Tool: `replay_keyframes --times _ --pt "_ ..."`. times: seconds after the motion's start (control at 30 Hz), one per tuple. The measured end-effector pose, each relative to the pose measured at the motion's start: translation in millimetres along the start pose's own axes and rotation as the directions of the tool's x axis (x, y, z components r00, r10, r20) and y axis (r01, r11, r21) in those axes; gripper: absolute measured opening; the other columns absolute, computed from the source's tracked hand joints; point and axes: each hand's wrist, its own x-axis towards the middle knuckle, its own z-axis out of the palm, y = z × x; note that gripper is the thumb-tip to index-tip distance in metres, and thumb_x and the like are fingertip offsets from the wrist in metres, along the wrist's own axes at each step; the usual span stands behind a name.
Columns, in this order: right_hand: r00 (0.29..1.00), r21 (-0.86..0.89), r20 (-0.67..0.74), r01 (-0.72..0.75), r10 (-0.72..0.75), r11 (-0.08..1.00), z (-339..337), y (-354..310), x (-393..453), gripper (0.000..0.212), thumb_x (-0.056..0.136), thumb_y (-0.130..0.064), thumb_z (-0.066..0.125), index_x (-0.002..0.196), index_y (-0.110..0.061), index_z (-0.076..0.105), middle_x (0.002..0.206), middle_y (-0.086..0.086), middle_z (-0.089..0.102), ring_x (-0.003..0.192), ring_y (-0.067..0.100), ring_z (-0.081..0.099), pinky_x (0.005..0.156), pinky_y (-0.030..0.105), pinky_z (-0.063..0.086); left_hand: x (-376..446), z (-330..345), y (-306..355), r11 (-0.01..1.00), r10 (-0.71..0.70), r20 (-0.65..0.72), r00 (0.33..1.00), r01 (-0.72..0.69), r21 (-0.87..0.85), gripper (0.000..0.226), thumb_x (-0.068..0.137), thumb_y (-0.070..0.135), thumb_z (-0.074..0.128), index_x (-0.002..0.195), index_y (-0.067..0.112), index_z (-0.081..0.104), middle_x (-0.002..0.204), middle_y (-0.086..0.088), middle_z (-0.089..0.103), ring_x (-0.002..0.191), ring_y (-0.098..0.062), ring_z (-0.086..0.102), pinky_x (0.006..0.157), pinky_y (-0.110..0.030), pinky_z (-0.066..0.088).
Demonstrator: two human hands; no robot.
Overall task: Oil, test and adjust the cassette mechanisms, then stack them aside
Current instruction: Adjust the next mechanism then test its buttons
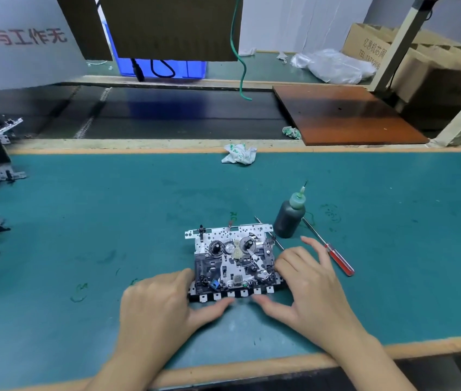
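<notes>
Both the left hand (156, 303) and right hand (305, 280) grip the grey-and-black metal cassette mechanism (233, 261) (flat on the green mat), and a jolt could topple the dark oil bottle (289, 218) just behind it.

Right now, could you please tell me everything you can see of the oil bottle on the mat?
The oil bottle is a small, dark, rounded bottle that looks like soft plastic, with a green neck and a thin needle tip pointing up. It stands upright but leans slightly to the right on the green mat, just behind the right rear corner of the cassette mechanism and left of the red-handled screwdriver. Neither hand touches it.
</notes>
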Motion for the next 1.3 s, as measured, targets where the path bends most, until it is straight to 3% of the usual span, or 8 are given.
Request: replay_keyframes --times 0.13,0.3,0.53,0.7,0.87,1.0,1.1,1.3 --pt "1.0 0.085 0.013 0.0 -0.001 0.996 -1 1 -1 0.053 0.073 -0.065 0.058 0.067 -0.013 0.054 0.07 -0.006 0.047 0.07 0.014 0.045 0.101 0.038 0.033 2 3 0 1.0 -0.002 -0.001 1.0 0.002 0.029 0.061 0.067 0.071 0.049 0.042 0.016 0.039 0.033 0.001 0.034 0.028 -0.02 0.042 0.033 -0.021 0.027" --pt "0.999 -0.029 -0.034 -0.007 0.006 1.0 1 -1 -2 0.048 0.082 -0.06 0.05 0.066 -0.014 0.055 0.069 -0.007 0.052 0.069 0.015 0.049 0.097 0.041 0.034 9 -5 -18 0.976 0.211 0.114 0.971 -0.202 -0.083 0.069 0.078 0.081 0.032 0.052 0.018 0.041 0.039 0.008 0.042 0.032 -0.015 0.045 0.034 -0.019 0.029" --pt "0.997 -0.075 -0.067 -0.042 0.037 0.996 2 -1 -2 0.056 0.074 -0.067 0.055 0.06 -0.013 0.054 0.062 -0.004 0.052 0.065 0.018 0.054 0.094 0.041 0.038 4 -6 -17 0.947 0.319 0.12 0.94 -0.31 -0.087 0.063 0.075 0.075 0.044 0.053 0.016 0.043 0.042 0.008 0.041 0.034 -0.015 0.042 0.033 -0.02 0.029" --pt "0.997 -0.022 -0.005 0.073 -0.073 0.997 0 7 -4 0.047 0.079 -0.056 0.055 0.066 -0.011 0.056 0.068 -0.002 0.053 0.068 0.019 0.054 0.096 0.039 0.037 5 -7 -17 0.96 0.272 0.059 0.961 -0.267 -0.082 0.068 0.087 0.074 0.029 0.053 0.016 0.045 0.042 0.006 0.041 0.033 -0.017 0.043 0.032 -0.019 0.03" --pt "0.997 -0.018 -0.027 0.068 -0.068 0.998 1 9 -4 0.051 0.077 -0.062 0.055 0.065 -0.012 0.056 0.068 -0.003 0.054 0.067 0.018 0.053 0.097 0.037 0.036 4 -6 -17 0.957 0.284 0.069 0.956 -0.279 -0.078 0.062 0.081 0.073 0.042 0.053 0.017 0.043 0.042 0.005 0.039 0.033 -0.017 0.041 0.032 -0.019 0.029" --pt "0.993 0.002 -0.118 -0.014 0.014 1.0 3 5 -4 0.057 0.071 -0.065 0.06 0.057 -0.011 0.054 0.06 -0.002 0.052 0.059 0.019 0.052 0.089 0.033 0.039 3 -1 -14 0.937 0.347 0.063 0.936 -0.342 -0.07 0.062 0.078 0.07 0.05 0.051 0.014 0.042 0.042 0.003 0.036 0.033 -0.018 0.038 0.034 -0.021 0.024" --pt "0.997 0.03 -0.077 0.007 -0.005 1.0 1 7 -4 0.056 0.075 -0.063 0.057 0.06 -0.01 0.055 0.062 -0.001 0.053 0.061 0.02 0.052 0.09 0.034 0.039 4 -2 -12 0.96 0.276 0.064 0.959 -0.272 -0.061 0.063 0.083 0.072 0.039 0.052 0.017 0.042 0.041 0.005 0.038 0.032 -0.016 0.04 0.033 -0.02 0.028" --pt "0.998 0.008 -0.042 0.05 -0.05 0.999 -2 9 -5 0.049 0.081 -0.056 0.052 0.065 -0.011 0.058 0.068 -0.003 0.055 0.065 0.018 0.054 0.093 0.036 0.037 2 -2 -12 0.971 0.235 0.055 0.97 -0.232 -0.057 0.052 0.071 0.064 0.054 0.051 0.019 0.038 0.039 0.005 0.036 0.031 -0.017 0.038 0.033 -0.02 0.028"
